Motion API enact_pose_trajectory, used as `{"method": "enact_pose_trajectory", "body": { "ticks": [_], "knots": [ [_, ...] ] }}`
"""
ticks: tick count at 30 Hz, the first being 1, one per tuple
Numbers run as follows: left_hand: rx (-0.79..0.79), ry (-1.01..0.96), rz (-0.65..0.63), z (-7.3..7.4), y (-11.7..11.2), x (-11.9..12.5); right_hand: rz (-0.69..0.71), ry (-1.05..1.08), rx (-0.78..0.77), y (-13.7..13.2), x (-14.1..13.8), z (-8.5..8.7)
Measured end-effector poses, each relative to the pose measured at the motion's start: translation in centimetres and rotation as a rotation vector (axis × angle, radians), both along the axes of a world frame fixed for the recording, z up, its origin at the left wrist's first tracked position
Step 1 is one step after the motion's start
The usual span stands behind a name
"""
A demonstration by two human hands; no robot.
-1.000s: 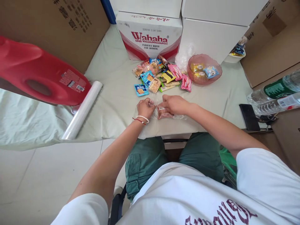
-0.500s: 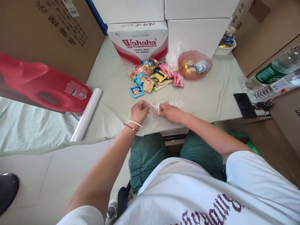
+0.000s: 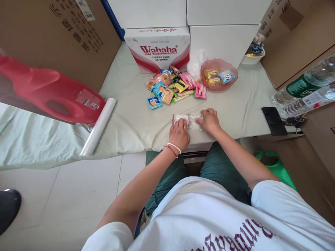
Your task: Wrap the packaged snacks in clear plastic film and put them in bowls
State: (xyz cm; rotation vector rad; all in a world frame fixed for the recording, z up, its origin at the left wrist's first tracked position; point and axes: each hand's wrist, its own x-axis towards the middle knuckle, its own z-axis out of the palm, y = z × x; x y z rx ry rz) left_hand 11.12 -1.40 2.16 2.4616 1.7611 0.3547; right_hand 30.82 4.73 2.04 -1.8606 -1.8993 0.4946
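Observation:
A small bundle wrapped in clear plastic film [image 3: 195, 123] lies near the front edge of the cloth-covered table. My left hand [image 3: 180, 133] rests flat on the bundle's left part, its fingers stretched forward. At the bundle's right end is my right hand [image 3: 210, 122], thumb and fingers apart, the thumb touching the crumpled film. What the film encloses is hard to make out. Beyond my hands sits a pile of wrapped snacks [image 3: 167, 96] in blue, pink and yellow packets. A pink glass bowl [image 3: 230, 84] beside it holds several small packets.
A roll of plastic film [image 3: 101, 125] leans by a red jug [image 3: 65, 92] on the left. Behind stand a Wahaha carton [image 3: 159, 52] and white boxes [image 3: 222, 42]. To the right are a black phone [image 3: 274, 121], water bottles [image 3: 298, 87] and a white bowl [image 3: 252, 60] of packets.
My left hand has moved right, from the loose film onto the bundle. My right hand has shifted right to the bundle's far end. The film that stretched left now lies gathered in.

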Motion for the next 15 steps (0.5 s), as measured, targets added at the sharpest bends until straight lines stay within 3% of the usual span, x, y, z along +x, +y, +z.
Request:
{"method": "enact_pose_trajectory", "body": {
  "ticks": [3,6,10,15],
  "knots": [
    [0.020,0.074,0.005,-0.4,-0.9,0.7,0.066,-0.125,-0.107,-0.1,-0.1,1.1],
    [0.002,0.089,0.018,-0.9,-0.8,1.2,0.170,-0.109,-0.107,0.5,-1.6,3.1],
    [-0.031,0.086,0.001,-1.0,-1.2,1.6,0.282,-0.167,-0.089,2.2,-6.8,5.2],
    [-0.067,0.066,-0.042,-0.5,-4.9,0.2,0.341,-0.372,-0.166,2.1,-12.9,5.0]
  ]
}}
